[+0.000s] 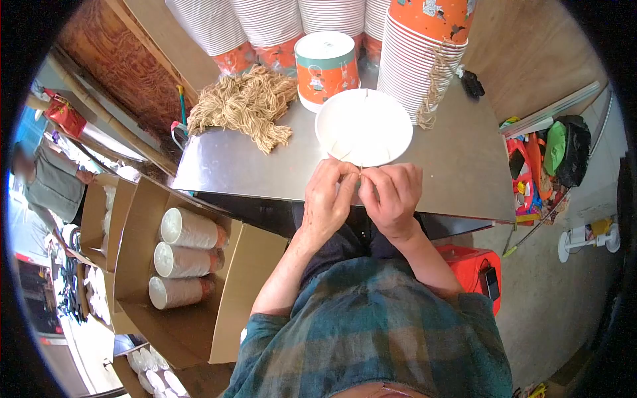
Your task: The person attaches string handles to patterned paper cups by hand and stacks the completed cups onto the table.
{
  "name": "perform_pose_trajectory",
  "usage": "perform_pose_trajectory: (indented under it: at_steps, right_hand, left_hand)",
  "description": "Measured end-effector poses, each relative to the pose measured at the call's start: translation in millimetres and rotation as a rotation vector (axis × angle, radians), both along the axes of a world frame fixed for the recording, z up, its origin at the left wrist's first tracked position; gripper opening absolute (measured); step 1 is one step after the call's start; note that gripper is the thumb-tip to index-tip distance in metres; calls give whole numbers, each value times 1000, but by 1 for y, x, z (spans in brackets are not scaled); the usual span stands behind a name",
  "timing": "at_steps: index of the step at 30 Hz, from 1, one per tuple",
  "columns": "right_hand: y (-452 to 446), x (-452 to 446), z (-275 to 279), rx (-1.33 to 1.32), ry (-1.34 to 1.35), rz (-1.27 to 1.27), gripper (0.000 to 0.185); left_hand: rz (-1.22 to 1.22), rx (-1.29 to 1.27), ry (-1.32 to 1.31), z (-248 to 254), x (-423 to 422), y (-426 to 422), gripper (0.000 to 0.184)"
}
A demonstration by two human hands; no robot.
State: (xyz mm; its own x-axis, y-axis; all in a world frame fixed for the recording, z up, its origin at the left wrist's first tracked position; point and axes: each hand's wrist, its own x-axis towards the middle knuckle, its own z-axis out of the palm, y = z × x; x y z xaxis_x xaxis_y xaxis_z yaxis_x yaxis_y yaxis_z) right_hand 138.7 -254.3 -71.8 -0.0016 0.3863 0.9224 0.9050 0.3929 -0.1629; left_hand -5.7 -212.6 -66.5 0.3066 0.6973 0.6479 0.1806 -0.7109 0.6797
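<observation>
My left hand (326,197) and my right hand (393,197) meet at the near edge of a round white paper tub (378,123), seen into its pale inside. Both are closed in a pinch, thumbs against index fingers, on what looks like a thin strand of twine; most of it is hidden by the fingertips. Short light ends show at the tub's far rim and inside near my left hand. Behind the tub stands an upturned orange and green printed paper tub (326,73). A loose heap of tan twine (245,106) lies to its left.
Tall stacks of nested tubs (421,66) line the back of the metal table (458,172); twine strands hang on the right one. At left, an open cardboard box (255,265) holds wrapped tub stacks. A red stool (464,262) carrying a phone is at right. Another person (53,179) stands far left.
</observation>
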Motion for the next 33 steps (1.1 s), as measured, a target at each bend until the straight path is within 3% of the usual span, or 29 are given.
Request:
perform_pose_trajectory:
  at_steps: [6, 9, 11, 17, 24, 26, 33]
  right_hand:
    - [-6, 0, 1, -45, 120, 57, 19]
    - [-17, -3, -3, -144, 248, 83, 15]
    - [-24, -7, -5, -286, 490, 163, 11]
    - [-34, -7, -15, -439, 660, 252, 10]
    - [-26, -3, -6, -281, 547, 168, 18]
    - [-19, 2, -3, -200, 306, 146, 25]
    - [-9, 3, -1, -107, 109, 97, 29]
  left_hand:
    - [7, -57, 2, -2, -2, -12, 17]
    - [8, -18, 26, -10, -1, -16, 22]
    - [7, -2, 42, -15, 0, -16, 24]
    - [-8, -26, 31, -19, 1, -16, 23]
    - [35, -112, -8, -14, 2, -18, 18]
    - [44, -100, -8, -13, 2, -18, 18]
    - [38, -159, -12, -12, -1, -19, 20]
